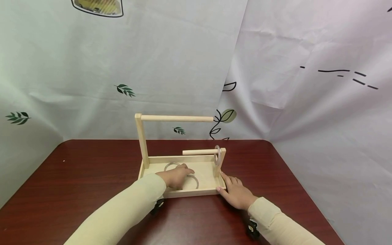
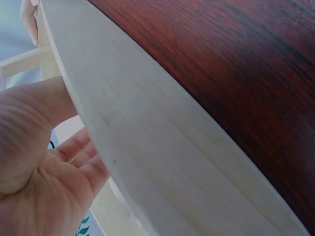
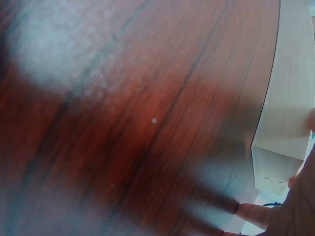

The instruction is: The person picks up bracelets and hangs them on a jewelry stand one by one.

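A pale wooden tray stands on the dark red table. It has a tall post with a long dowel and a short post with a short dowel. A grey ring hangs on the short dowel. Two more grey rings lie in the tray, one at the back and one partly under my left hand. That hand lies inside the tray, fingers stretched over the rings. My right hand rests flat against the tray's right front corner. The left wrist view shows my left palm behind the tray wall.
Printed cloth hangs behind and on both sides of the table. The right wrist view shows blurred tabletop and the tray's corner. Bare tabletop lies left and right of the tray.
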`<state>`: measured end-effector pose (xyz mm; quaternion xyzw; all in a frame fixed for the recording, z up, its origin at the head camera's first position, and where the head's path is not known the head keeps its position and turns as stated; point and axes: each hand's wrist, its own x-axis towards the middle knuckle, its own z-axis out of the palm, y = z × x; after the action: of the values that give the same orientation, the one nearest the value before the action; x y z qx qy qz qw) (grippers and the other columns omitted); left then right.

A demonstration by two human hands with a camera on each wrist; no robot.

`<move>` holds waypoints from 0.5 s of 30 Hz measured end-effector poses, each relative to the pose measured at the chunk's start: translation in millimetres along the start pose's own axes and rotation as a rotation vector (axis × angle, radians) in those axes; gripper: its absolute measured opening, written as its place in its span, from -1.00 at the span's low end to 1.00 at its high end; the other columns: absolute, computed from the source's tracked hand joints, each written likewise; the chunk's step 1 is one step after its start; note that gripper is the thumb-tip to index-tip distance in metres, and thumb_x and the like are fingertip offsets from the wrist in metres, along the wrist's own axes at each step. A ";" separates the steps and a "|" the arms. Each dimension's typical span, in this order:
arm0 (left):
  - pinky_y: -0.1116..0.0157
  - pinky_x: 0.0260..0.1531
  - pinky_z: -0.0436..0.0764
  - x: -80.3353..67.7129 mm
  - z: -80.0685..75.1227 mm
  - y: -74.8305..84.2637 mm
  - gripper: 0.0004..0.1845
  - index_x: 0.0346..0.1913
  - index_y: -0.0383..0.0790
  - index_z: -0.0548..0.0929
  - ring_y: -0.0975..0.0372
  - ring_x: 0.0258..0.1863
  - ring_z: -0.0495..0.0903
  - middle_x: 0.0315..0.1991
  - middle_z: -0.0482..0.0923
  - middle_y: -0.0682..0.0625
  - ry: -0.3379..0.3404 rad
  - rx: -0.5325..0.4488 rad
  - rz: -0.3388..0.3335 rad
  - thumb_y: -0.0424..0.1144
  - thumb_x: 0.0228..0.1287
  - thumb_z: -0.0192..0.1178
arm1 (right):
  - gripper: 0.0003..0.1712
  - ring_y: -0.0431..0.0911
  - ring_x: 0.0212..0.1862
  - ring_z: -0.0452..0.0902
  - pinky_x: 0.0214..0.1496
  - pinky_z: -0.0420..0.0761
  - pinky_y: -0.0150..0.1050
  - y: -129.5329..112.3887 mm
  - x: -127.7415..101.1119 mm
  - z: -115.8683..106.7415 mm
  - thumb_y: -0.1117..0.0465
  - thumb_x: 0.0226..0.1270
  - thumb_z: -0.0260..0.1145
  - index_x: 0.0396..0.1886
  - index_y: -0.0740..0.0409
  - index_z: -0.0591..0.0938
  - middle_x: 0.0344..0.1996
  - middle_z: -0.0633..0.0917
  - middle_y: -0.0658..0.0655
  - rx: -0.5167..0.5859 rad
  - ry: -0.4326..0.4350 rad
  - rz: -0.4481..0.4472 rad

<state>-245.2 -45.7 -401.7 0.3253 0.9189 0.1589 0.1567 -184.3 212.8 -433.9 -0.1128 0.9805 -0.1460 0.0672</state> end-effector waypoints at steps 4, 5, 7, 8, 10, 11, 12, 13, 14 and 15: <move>0.12 0.02 0.45 0.1 0.8 0.0 -0.27 0.25 -0.25 0.50 0.05 0.00 0.42 0.00 0.43 -0.16 -0.003 0.013 0.012 -0.64 -0.12 0.31 | -0.19 0.29 0.33 0.23 0.18 0.39 0.21 -0.6 -0.6 -0.8 -0.26 0.45 -0.02 0.53 0.04 0.11 0.28 0.38 0.34 -0.003 0.001 0.004; 0.12 0.02 0.44 0.3 1.0 0.1 -0.27 0.25 -0.25 0.50 0.04 0.00 0.42 -0.01 0.43 -0.16 -0.004 0.017 0.015 -0.65 -0.12 0.30 | -0.19 0.29 0.33 0.23 0.17 0.39 0.21 -1.0 -0.7 -1.1 -0.25 0.45 -0.01 0.53 0.04 0.12 0.28 0.38 0.34 -0.002 0.002 0.005; 0.12 0.02 0.44 0.4 1.1 0.9 -0.27 0.26 -0.24 0.50 0.05 -0.02 0.43 -0.01 0.42 -0.14 -0.010 0.033 0.017 -0.65 -0.10 0.28 | -0.19 0.29 0.33 0.23 0.17 0.39 0.21 -1.7 -1.1 -1.8 -0.25 0.45 -0.01 0.53 0.05 0.12 0.28 0.38 0.34 0.001 0.001 0.006; 0.12 0.02 0.43 0.5 0.7 1.6 -0.27 0.27 -0.22 0.49 0.06 -0.02 0.43 -0.01 0.42 -0.14 -0.016 0.040 0.014 -0.65 -0.08 0.26 | -0.20 0.29 0.33 0.23 0.17 0.40 0.21 -2.0 -1.3 -2.0 -0.24 0.45 -0.01 0.53 0.05 0.12 0.28 0.38 0.34 0.002 0.001 0.007; 0.13 0.00 0.42 0.4 -0.2 3.3 -0.27 0.28 -0.20 0.49 0.08 -0.04 0.42 -0.02 0.41 -0.12 -0.028 0.043 0.003 -0.65 -0.06 0.25 | -0.20 0.29 0.33 0.23 0.15 0.41 0.21 -2.4 -1.6 -2.2 -0.24 0.45 -0.01 0.53 0.04 0.13 0.28 0.38 0.33 0.003 0.000 0.010; 0.13 -0.02 0.42 0.4 -0.9 4.3 -0.27 0.28 -0.20 0.49 0.09 -0.06 0.42 -0.03 0.41 -0.11 -0.034 0.038 -0.003 -0.65 -0.06 0.24 | -0.20 0.29 0.33 0.22 0.14 0.41 0.21 -2.5 -1.7 -2.3 -0.25 0.45 -0.01 0.53 0.04 0.13 0.29 0.37 0.33 0.003 -0.002 0.012; 0.14 -0.04 0.41 0.3 -1.6 5.2 -0.27 0.28 -0.18 0.50 0.10 -0.08 0.41 -0.04 0.41 -0.10 -0.041 0.038 -0.009 -0.65 -0.05 0.23 | -0.20 0.28 0.33 0.22 0.13 0.42 0.21 -2.6 -1.9 -2.4 -0.25 0.45 -0.01 0.53 0.03 0.13 0.29 0.37 0.32 0.002 -0.004 0.013; 0.14 -0.06 0.40 0.4 -2.0 5.9 -0.28 0.27 -0.17 0.50 0.11 -0.09 0.40 -0.05 0.40 -0.10 -0.045 0.035 -0.015 -0.65 -0.05 0.23 | -0.20 0.28 0.34 0.22 0.12 0.43 0.21 -2.6 -2.0 -2.4 -0.25 0.45 -0.01 0.53 0.02 0.13 0.29 0.37 0.32 0.002 -0.005 0.015; 0.14 -0.09 0.40 0.6 -2.6 6.4 -0.29 0.26 -0.16 0.51 0.11 -0.11 0.39 -0.06 0.40 -0.09 -0.051 0.036 -0.019 -0.65 -0.05 0.23 | -0.20 0.28 0.34 0.22 0.11 0.43 0.22 -2.6 -2.2 -2.5 -0.26 0.45 -0.01 0.53 0.02 0.12 0.29 0.37 0.31 0.002 -0.006 0.016; 0.15 -0.11 0.39 0.8 -2.8 6.7 -0.30 0.24 -0.14 0.53 0.12 -0.12 0.38 -0.08 0.39 -0.08 -0.056 0.039 -0.021 -0.65 -0.05 0.23 | -0.20 0.28 0.34 0.22 0.10 0.44 0.22 -2.6 -2.3 -2.5 -0.26 0.45 -0.01 0.53 0.01 0.12 0.30 0.37 0.31 0.003 -0.007 0.018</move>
<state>-243.2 -40.7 -396.7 0.3227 0.9205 0.1303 0.1777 -182.0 211.6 -430.6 -0.1042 0.9811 -0.1463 0.0722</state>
